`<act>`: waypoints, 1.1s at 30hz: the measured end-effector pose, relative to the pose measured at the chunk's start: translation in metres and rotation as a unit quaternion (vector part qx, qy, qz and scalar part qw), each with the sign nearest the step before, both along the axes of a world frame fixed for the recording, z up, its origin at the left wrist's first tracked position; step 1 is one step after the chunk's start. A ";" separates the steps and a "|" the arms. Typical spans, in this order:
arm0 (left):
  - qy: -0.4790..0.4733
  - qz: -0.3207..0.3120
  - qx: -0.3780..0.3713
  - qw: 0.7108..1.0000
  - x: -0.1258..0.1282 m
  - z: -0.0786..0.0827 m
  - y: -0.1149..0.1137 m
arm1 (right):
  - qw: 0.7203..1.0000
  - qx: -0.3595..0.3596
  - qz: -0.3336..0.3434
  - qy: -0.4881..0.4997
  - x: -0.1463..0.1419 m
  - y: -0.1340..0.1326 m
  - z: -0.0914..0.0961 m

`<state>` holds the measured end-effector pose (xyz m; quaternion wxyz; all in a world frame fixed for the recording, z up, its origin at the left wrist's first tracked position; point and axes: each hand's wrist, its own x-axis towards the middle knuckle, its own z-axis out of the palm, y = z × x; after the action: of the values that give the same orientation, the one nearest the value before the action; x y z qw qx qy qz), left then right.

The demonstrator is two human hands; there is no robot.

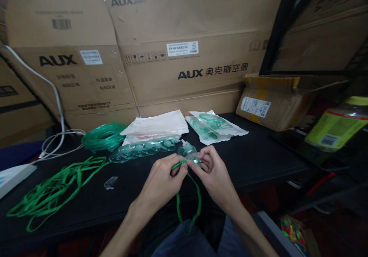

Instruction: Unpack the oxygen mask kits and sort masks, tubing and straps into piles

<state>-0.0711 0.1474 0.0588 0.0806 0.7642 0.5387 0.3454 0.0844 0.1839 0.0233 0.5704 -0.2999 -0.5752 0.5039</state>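
Note:
Between my hands, over the front of the table, is a clear green-tinted oxygen mask (pixel 186 149). My left hand (pixel 168 175) pinches a green elastic strap (pixel 199 203) at the mask's near edge, and the strap hangs below in a loop. The fingers of my right hand (pixel 214 172) are closed around the mask's right side; whether they also grip the strap end is hidden. Just left of the mask lies a row of nested clear masks (pixel 146 149). A heap of loose green straps (pixel 66 184) spreads at the left, beside a few small metal strips (pixel 110 182).
Coiled green tubing (pixel 105 135) lies behind the straps. White pouches (pixel 156 123) and filled pouches (pixel 212 126) lie at the back, before large cardboard boxes (pixel 186 58). An open carton (pixel 266 103) and a yellow-labelled bottle (pixel 335 125) stand at right. A white cable (pixel 59 100) hangs left.

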 end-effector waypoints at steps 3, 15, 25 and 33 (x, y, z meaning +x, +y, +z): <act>-0.002 -0.011 -0.002 1.000 0.000 -0.001 0.000 | 1.000 -0.002 -0.003 0.004 0.002 0.002 0.001; 0.042 0.043 0.005 0.998 -0.002 -0.009 0.006 | 0.998 0.007 -0.001 -0.061 0.000 0.005 -0.002; 0.069 0.017 -0.017 0.997 0.002 -0.006 0.002 | 0.997 0.025 -0.037 -0.066 -0.003 0.002 -0.004; 0.076 -0.029 0.018 0.996 0.002 -0.007 -0.001 | 0.995 0.009 -0.086 -0.057 -0.004 0.006 -0.005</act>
<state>-0.0692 0.1463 0.0517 0.0355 0.8051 0.5145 0.2931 0.0804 0.1894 0.0181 0.5806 -0.3709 -0.5834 0.4301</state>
